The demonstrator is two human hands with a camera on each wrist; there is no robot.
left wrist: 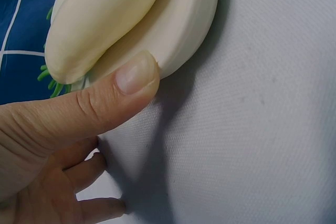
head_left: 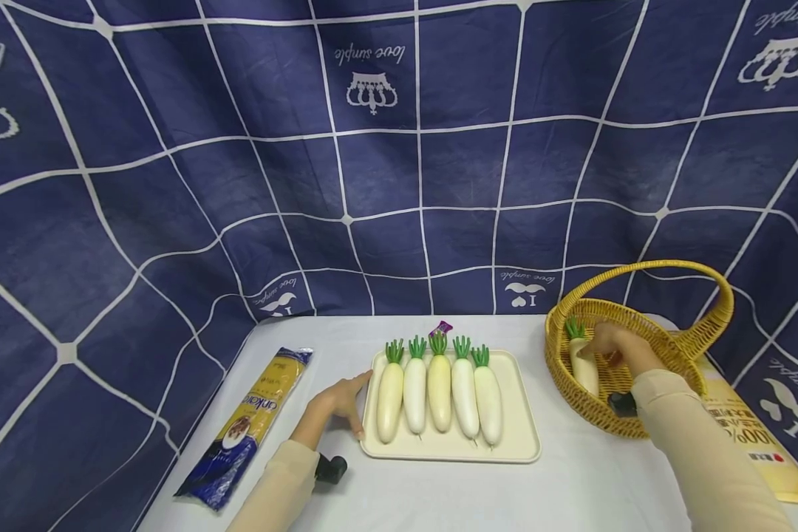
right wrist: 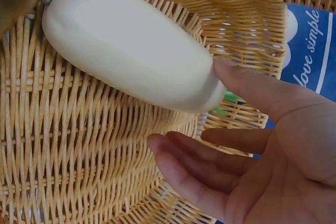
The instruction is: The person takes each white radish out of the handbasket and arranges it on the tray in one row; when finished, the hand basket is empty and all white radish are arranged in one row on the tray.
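Observation:
Several white radishes with green tops, one of them at the middle (head_left: 440,391), lie side by side on a cream tray (head_left: 522,414). My left hand (head_left: 338,403) is at the tray's left edge with its fingers spread; in the left wrist view its thumb (left wrist: 134,74) rests against the rim. Inside a wicker basket (head_left: 561,380) on the right lies another white radish (head_left: 584,369). My right hand (head_left: 617,346) reaches into that basket. In the right wrist view the thumb touches the radish (right wrist: 131,45) near its leafy end, while the other fingers stay apart from it, loosely bent.
A blue and yellow pasta packet (head_left: 242,428) lies left of the tray. Behind the radishes is a small purple wrapper (head_left: 442,327). The basket has a tall arched handle (head_left: 665,264), and a yellow printed package (head_left: 748,436) lies partly beneath it. Blue checked cloth (head_left: 465,177) hangs behind the table.

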